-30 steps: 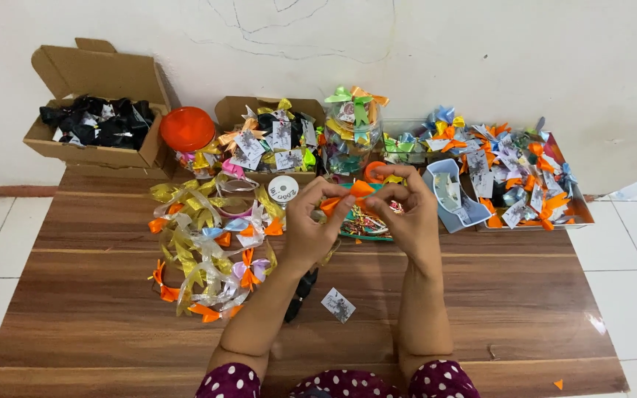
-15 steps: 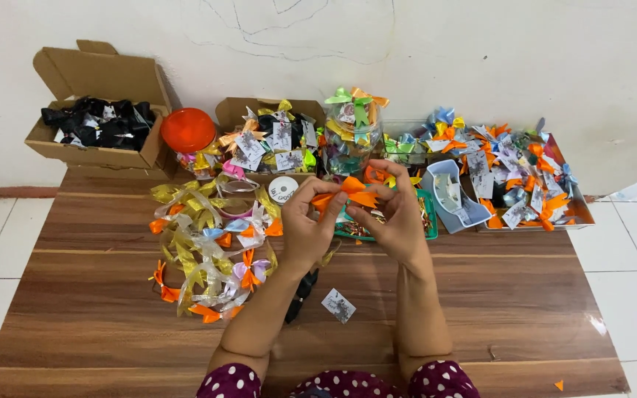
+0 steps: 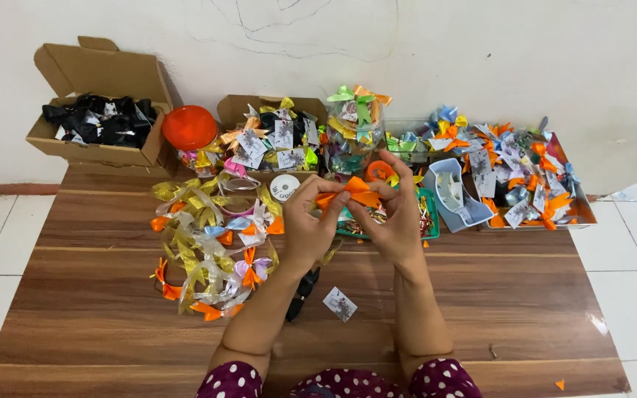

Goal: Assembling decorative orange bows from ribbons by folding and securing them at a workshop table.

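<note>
while the finished pieces are lying sorted around the counter [image 3: 481, 309], the person is working in the bare middle strip. at far left a cardboard box [image 3: 97, 110] is holding black bows, likely kept apart by colour; next to it a heap of gold and orange ribbon bows [image 3: 208, 250] is spreading within easy reach. the left hand [image 3: 307, 228] is pinching one end of an orange ribbon piece [image 3: 355, 193], its grip closed tight with fingertips on the fold. the right hand [image 3: 396, 217] is closing on the other end, thumb and fingers nipped together, holding the piece up above a green tray [image 3: 430, 221], probably for shaping. further right a tray of mixed bows [image 3: 532, 177] is sitting.
</note>
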